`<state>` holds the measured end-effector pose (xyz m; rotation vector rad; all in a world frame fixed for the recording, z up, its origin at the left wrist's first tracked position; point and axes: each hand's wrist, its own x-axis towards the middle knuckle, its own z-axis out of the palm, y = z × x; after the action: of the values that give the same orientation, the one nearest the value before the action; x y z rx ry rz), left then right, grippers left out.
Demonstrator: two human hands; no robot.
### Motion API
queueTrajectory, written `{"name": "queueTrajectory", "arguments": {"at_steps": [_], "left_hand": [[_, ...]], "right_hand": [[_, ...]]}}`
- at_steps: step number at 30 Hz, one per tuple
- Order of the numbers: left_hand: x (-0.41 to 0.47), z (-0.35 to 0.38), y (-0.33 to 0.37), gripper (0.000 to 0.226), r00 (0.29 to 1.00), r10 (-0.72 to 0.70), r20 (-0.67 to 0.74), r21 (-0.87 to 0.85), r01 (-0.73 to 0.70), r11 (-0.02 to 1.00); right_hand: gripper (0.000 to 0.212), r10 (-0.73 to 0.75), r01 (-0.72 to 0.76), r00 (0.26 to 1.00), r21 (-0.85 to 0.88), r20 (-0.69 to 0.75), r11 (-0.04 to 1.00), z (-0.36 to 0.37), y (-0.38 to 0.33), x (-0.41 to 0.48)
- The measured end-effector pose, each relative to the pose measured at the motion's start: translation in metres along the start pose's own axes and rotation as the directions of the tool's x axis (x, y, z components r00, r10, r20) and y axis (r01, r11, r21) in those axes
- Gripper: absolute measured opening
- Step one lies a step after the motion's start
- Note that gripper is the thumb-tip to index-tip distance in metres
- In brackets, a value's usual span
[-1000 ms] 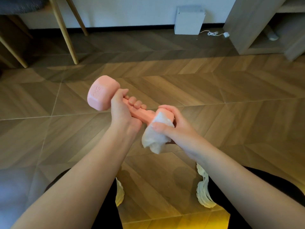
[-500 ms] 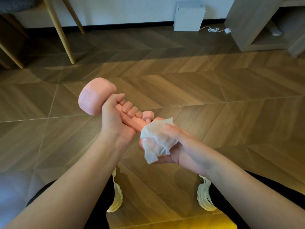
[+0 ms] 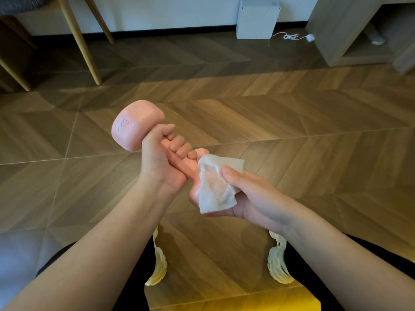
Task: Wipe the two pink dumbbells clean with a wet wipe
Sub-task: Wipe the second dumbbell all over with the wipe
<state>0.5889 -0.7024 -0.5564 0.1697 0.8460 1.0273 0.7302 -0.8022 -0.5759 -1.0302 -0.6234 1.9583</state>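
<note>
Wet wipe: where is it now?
Head view, just right of centre: the right hand presses the wet wipe onto the near end of the pink dumbbell.

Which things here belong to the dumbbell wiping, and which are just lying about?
Job: pink dumbbell, gripped by left hand; wet wipe, held against its near end by right hand.
Lying about: white box, white cable, wooden legs, shelf unit.
</note>
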Motion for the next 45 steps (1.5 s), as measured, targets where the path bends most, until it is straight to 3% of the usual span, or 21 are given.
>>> {"name": "queueTrajectory", "arguments": {"at_steps": [3,6,8,13,16,19,24,30,34,38,42,45], "left_hand": [[-0.002,0.000,0.003,0.034,1.000,-0.012,0.004,-0.046,0.012,0.999],[-0.004,0.001,0.000,0.034,1.000,-0.018,0.020,-0.064,0.019,0.998],[-0.005,0.003,-0.001,0.033,0.999,-0.004,0.041,-0.046,0.006,0.999],[-0.006,0.004,0.005,0.033,0.995,0.037,0.088,-0.056,-0.032,0.998],[-0.007,0.003,0.005,0.032,0.995,0.022,0.098,-0.089,-0.013,0.996],[-0.007,0.002,0.001,0.033,0.997,0.011,0.075,-0.089,-0.004,0.996],[-0.002,0.004,-0.001,0.034,0.998,0.022,0.061,-0.072,-0.018,0.997],[0.002,0.003,0.006,0.033,0.995,0.034,0.094,-0.082,-0.027,0.996],[-0.001,0.002,0.007,0.033,0.996,0.032,0.089,-0.120,-0.021,0.993],[-0.004,0.004,0.005,0.039,0.995,0.039,0.091,-0.105,-0.030,0.994],[-0.003,0.007,-0.002,0.042,0.995,0.064,0.075,-0.033,-0.062,0.998],[0.000,0.007,-0.004,0.035,0.993,0.088,0.075,-0.002,-0.088,0.996]], "right_hand": [[0.051,-0.011,0.012,1.000,-0.061,0.018,0.998,-0.001,0.001,-0.001],[0.057,-0.031,0.012,0.992,-0.163,-0.119,0.987,0.006,0.004,0.004],[0.060,-0.012,-0.009,0.987,-0.129,-0.162,0.992,0.010,0.005,0.005],[0.058,0.022,-0.021,1.000,-0.019,0.018,1.000,0.006,-0.002,0.001],[0.052,-0.014,0.017,0.998,-0.053,0.055,0.998,0.004,0.000,0.000],[0.061,-0.036,0.024,0.997,-0.164,-0.071,0.986,0.008,0.008,0.004],[0.063,-0.055,0.002,0.965,-0.202,-0.255,0.979,0.011,0.006,0.009],[0.054,-0.075,0.076,0.997,-0.111,0.016,0.991,0.000,-0.003,0.000],[0.049,-0.102,0.119,0.991,-0.204,0.091,0.972,0.000,-0.002,0.002],[0.067,-0.151,0.147,0.989,-0.254,0.006,0.956,0.005,0.003,0.007],[0.062,-0.221,0.172,0.966,-0.305,-0.135,0.937,0.013,0.006,0.015],[0.075,-0.151,0.091,0.954,-0.228,-0.258,0.969,0.009,0.009,0.016]]}}
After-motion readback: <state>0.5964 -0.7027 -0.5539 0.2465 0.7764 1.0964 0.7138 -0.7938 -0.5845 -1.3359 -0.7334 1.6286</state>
